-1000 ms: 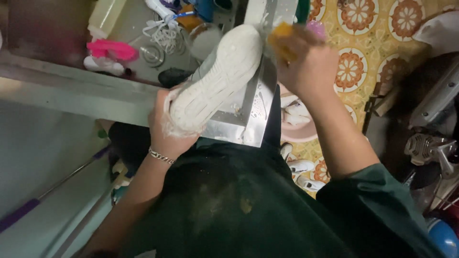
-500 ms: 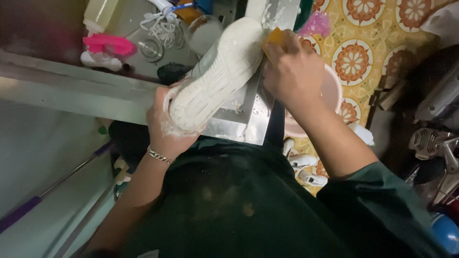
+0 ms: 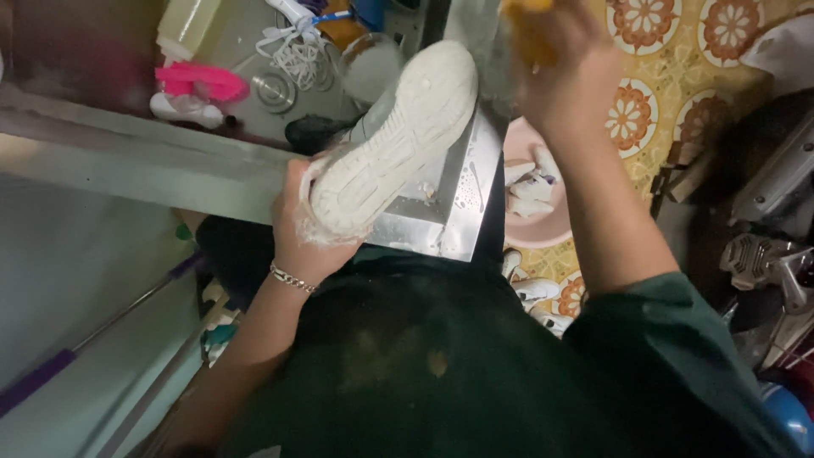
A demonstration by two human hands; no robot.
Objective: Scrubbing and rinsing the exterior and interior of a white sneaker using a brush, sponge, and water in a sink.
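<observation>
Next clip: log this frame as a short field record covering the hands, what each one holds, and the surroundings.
view: head camera, looking down
left hand: grips the heel of a white shoe, sole up
right hand: raised off the shoe, closed on a yellow sponge, partly out of frame
wrist: chain bracelet on the left
support: shoe tilted over a wet metal sink edge
in the sink: white laces, pink brush
floor: patterned tiles, pink basin with more white shoes
clothing: dark green shirt
</observation>
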